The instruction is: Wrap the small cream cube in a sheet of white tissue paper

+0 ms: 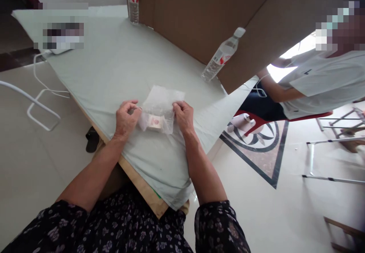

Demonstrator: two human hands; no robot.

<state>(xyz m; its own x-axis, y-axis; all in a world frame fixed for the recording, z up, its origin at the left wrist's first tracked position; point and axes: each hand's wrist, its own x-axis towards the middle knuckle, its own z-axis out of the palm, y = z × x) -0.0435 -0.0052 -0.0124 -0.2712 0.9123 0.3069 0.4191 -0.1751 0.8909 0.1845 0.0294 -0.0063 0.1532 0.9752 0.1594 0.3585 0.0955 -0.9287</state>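
plastic bag (161,103) pinched by both hands, on table (114,63)

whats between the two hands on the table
In the head view, a clear plastic bag holding a small box lies between the left hand and the right hand; each pinches an edge of it.

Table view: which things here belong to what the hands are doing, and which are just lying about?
In use: plastic bag, the small box inside it, left hand and right hand pinching its sides.
Lying about: near bottle, far bottle, cardboard sheet, white cable.
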